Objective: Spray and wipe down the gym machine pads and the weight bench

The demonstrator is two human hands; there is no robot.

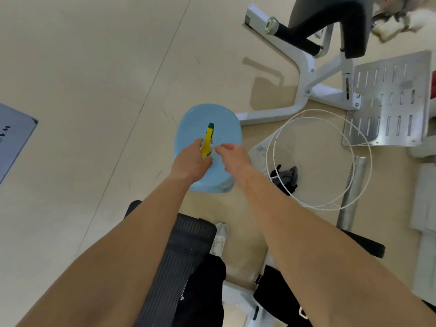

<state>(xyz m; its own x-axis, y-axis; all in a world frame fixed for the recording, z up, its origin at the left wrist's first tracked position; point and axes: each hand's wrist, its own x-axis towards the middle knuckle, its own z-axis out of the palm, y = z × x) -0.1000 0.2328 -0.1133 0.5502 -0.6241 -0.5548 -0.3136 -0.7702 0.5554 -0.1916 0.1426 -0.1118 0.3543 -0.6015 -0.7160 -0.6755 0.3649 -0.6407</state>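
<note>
Bare floor (82, 90) at left. Centre: one blue spray bottle (208, 138) with a yellow trigger, left hand (191, 161) fingers wrapped at its neck. Right hand (232, 156) just beside, fingers loose, grasping nothing. Right: one white wire basket (260, 149) holding one dark cloth (286, 175). Beyond it, one white machine frame (304, 74) with a black pad (354, 27).

Bare beige floor (94, 67) lies open left of the pale blue plastic tub (200, 114), which is hemmed on the right by a white wire-mesh basket (259, 149), behind by a white tubular steel machine frame (266, 114) and in front by a black ribbed footplate (179, 256).
</note>
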